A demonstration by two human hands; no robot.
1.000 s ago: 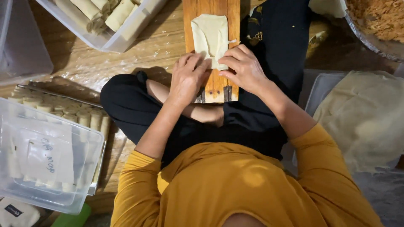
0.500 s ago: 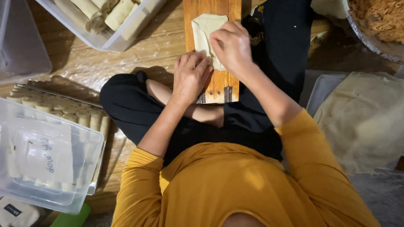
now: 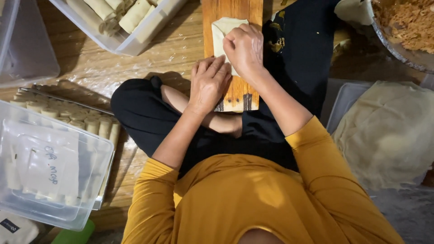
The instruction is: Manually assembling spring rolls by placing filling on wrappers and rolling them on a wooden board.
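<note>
A pale pastry wrapper (image 3: 226, 28) lies on a narrow wooden board (image 3: 232, 9) that rests across my crossed legs. My right hand (image 3: 244, 47) is curled on the wrapper, fingers pressing its near part. My left hand (image 3: 209, 83) lies flat beside it on the board's near end, fingertips touching the wrapper's edge. What is inside the wrapper is hidden under my hands.
A clear tub of finished rolls (image 3: 122, 18) stands at the far left. More rolls sit on a tray (image 3: 68, 118) to my left, under a clear lidded box (image 3: 45, 171). A metal bowl of orange-brown filling (image 3: 404, 22) is far right, a stack of wrapper sheets (image 3: 389, 131) on my right.
My right hand has moved away from me up the board and curled onto the wrapper, which looks shorter and more folded. My left hand has stayed at the board's near end.
</note>
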